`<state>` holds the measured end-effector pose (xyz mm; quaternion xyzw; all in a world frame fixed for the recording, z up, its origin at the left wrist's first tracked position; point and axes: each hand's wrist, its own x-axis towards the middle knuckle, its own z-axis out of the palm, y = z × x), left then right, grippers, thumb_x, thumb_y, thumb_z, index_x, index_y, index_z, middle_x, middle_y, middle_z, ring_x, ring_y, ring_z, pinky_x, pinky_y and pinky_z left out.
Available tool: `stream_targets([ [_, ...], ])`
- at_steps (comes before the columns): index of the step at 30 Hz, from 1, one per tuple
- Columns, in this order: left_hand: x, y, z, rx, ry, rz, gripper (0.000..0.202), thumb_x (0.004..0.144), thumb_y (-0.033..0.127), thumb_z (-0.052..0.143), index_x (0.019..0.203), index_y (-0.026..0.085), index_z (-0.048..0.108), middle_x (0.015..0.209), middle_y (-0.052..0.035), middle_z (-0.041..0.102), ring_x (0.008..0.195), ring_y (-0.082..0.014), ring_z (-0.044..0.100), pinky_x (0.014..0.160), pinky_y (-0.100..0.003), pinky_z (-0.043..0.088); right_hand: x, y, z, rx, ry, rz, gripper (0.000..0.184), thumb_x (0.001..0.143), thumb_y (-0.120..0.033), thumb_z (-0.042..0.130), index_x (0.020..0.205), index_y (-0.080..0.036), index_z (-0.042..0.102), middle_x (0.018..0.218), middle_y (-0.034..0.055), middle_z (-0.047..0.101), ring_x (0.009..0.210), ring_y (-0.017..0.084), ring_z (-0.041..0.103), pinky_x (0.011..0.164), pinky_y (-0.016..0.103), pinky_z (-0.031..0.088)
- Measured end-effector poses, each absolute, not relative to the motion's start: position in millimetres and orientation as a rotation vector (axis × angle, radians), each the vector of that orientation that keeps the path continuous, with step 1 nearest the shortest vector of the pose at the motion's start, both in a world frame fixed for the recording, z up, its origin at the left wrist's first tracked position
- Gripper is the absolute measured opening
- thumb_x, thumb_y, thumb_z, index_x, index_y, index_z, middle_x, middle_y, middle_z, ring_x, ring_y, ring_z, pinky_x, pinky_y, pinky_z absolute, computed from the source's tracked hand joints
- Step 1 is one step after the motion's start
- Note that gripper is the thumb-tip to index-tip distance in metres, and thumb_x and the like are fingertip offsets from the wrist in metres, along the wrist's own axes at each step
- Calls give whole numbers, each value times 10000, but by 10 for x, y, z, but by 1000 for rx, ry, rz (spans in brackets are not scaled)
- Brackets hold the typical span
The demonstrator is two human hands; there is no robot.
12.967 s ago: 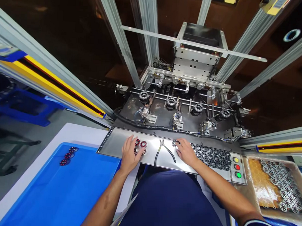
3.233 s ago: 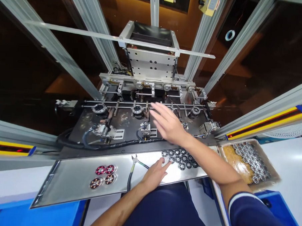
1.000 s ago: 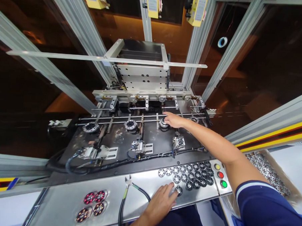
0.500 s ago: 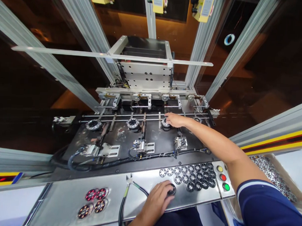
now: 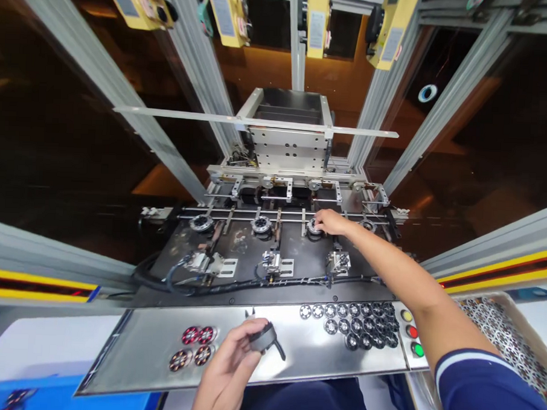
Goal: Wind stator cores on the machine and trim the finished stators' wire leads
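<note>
My left hand (image 5: 230, 363) is closed around a black, short cylindrical motor part (image 5: 263, 337), raised above the metal ledge (image 5: 288, 369). Behind that part, the jaw tips of cutting pliers (image 5: 249, 313) and one dark handle (image 5: 280, 350) peek out; the rest of the tool is hidden. Farther off, my right hand (image 5: 329, 222) reaches to the third round fixture (image 5: 315, 229) from the left, fingers bent in at its top. Whatever those fingers grip is covered by the hand. Two similar fixtures (image 5: 261, 224) (image 5: 202, 223) stand to the left with round parts on them.
Rows of black-rimmed round parts (image 5: 356, 324) lie on the ledge's right, beside yellow, red and green buttons (image 5: 412, 332). Several copper-wound parts (image 5: 191, 349) sit at left. A box of metal pieces (image 5: 498, 336) stands at right, a blue tray (image 5: 111, 397) at lower left. Cables (image 5: 252, 287) cross the machine bed.
My left hand has lifted the black motor part off the ledge and brought it left, over the pliers. My right hand stays at the same fixture. The view has shifted.
</note>
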<state>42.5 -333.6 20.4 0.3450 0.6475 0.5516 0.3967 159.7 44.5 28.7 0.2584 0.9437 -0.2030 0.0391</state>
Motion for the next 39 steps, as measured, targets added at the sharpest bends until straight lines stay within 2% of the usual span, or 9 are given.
stream_targets([
  [5, 330, -3366, 391, 1003, 1598, 1500, 255, 851, 384, 696, 1027, 201, 670, 1060, -98, 747, 1044, -235, 702, 914, -313, 561, 1747, -452, 774, 724, 3236, -735, 320, 970, -326, 588, 1207, -113, 619, 1252, 171, 651, 1175, 258, 613, 1032, 459, 485],
  [7, 306, -3382, 469, 1048, 1614, 1501, 239, 858, 366, 687, 1018, 188, 679, 1037, -101, 747, 1027, -231, 700, 900, -300, 555, 1835, -1005, 919, 443, 3333, -852, 510, 837, -473, 737, 1225, -166, 614, 1223, 117, 675, 1147, 227, 623, 1011, 375, 511],
  [9, 291, -3403, 533, 1114, 1644, 1472, 222, 847, 339, 703, 1009, 188, 691, 1009, -93, 749, 993, -221, 699, 871, -276, 549, 1902, -1518, 997, -51, 3465, -1082, 612, 812, -482, 756, 1249, -87, 587, 1140, 164, 682, 1056, 243, 636, 924, 372, 550],
  [15, 330, -3439, 540, 1127, 1495, 1577, 338, 725, 311, 829, 1029, 228, 705, 977, -55, 749, 868, -189, 695, 795, -240, 547, 1922, -2188, 924, 10, 3764, -1107, 374, 913, -128, 561, 1286, -104, 548, 916, 137, 679, 775, 210, 598, 650, 331, 537],
  [20, 413, -3393, 488, 805, 1253, 1610, 275, 768, 280, 802, 1021, 218, 713, 1032, -83, 750, 1013, -229, 698, 892, -300, 540, 1916, -2265, 867, 248, 3875, -1163, 407, 896, -133, 600, 1299, -109, 547, 903, 132, 687, 789, 211, 617, 659, 338, 545],
  [25, 461, -3364, 550, 369, 912, 1510, 370, 729, 448, 813, 992, 222, 686, 821, -42, 733, 759, -179, 695, 726, -275, 537, 1917, -2317, 947, 437, 3856, -1292, 301, 844, -230, 703, 1116, -128, 623, 880, 117, 681, 788, 211, 614, 687, 365, 547],
  [30, 506, -3382, 559, 284, 834, 1450, 402, 719, 448, 824, 1035, 248, 676, 834, -38, 746, 788, -166, 700, 755, -265, 532, 1890, -2358, 930, 412, 3948, -1161, 246, 842, -115, 615, 1088, -127, 622, 803, 99, 667, 721, 200, 575, 634, 357, 536],
  [35, 459, -3391, 540, 442, 980, 1481, 429, 745, 474, 794, 1092, 257, 663, 878, -56, 768, 842, -230, 740, 790, -348, 580, 1913, -2352, 847, 444, 3935, -1269, 359, 810, -74, 626, 1164, -130, 610, 858, 108, 673, 780, 212, 585, 683, 377, 544],
  [39, 264, -3390, 649, 1123, 1509, 1441, 279, 803, 305, 767, 1075, 261, 725, 1046, -54, 789, 976, -216, 745, 876, -276, 579, 2013, -2197, 886, 322, 3468, -1796, 423, 832, -251, 726, 1226, -120, 645, 1194, 191, 624, 1076, 254, 620, 886, 421, 546],
])
